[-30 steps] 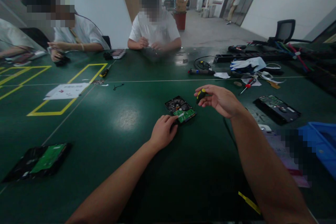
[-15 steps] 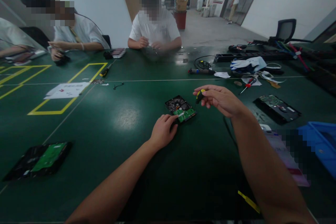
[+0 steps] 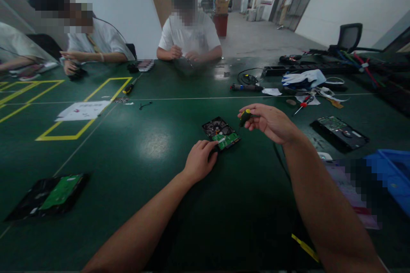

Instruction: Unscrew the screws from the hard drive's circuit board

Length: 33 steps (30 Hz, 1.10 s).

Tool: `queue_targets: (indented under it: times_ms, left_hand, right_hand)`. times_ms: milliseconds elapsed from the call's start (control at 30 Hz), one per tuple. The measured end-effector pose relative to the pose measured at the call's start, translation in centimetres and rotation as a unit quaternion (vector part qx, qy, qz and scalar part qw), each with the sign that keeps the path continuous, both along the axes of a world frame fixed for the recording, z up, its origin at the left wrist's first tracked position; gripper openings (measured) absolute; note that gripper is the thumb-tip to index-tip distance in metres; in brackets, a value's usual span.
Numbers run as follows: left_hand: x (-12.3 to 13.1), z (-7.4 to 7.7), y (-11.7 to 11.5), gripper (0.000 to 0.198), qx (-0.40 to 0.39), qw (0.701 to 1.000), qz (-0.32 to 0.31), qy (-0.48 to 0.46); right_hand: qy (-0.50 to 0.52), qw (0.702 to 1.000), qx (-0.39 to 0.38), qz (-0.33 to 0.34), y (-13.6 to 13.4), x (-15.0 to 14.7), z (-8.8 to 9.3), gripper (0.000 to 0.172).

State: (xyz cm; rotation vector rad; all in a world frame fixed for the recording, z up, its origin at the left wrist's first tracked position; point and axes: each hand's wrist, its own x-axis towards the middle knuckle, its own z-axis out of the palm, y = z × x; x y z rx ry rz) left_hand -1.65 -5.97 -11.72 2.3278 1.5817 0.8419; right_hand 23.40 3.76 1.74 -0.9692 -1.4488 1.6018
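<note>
Hard drive (image 3: pixel 221 132) lies board-up on green table (image 3: pixel 153 145), left hand (image 3: pixel 199 161) pressing its near corner, fingers loosely curled. Right hand (image 3: pixel 270 122) hovers just right of it, fingers pinched around black-yellow screwdriver (image 3: pixel 245 117).

Dark green table (image 3: pixel 128 153), yellow-black screwdriver (image 3: pixel 245 117), seemingly green circuit board (image 3: pixel 226 139).

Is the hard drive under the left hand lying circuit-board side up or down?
Board side up: the hard drive lies flat, green circuit board showing, left hand at its near edge.
</note>
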Motion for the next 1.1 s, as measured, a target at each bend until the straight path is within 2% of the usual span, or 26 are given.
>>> queue_targets:
  times_ms: [200, 567, 867, 1100]
  left_hand:
    - [0.01, -0.13, -0.05, 0.04, 0.0, 1.0, 0.005, -0.002]
    - [0.03, 0.14, -0.11, 0.04, -0.001, 1.0, 0.0, -0.005]
    - [0.02, -0.06, -0.03, 0.039, -0.001, 1.0, 0.002, -0.001]
    - [0.06, 0.07, -0.08, 0.039, -0.004, 1.0, -0.001, 0.0]
  right_hand:
    - [-0.011, 1.0, 0.007, 0.015, -0.12, 0.32, 0.1, 0.017]
    - [-0.075, 0.995, 0.057, -0.016, -0.03, 0.39, 0.14, 0.02]
    - [-0.042, 0.999, 0.021, -0.022, -0.3, 0.13, 0.24, 0.014]
    - [-0.048, 0.998, 0.027, -0.017, 0.09, 0.24, -0.11, 0.023]
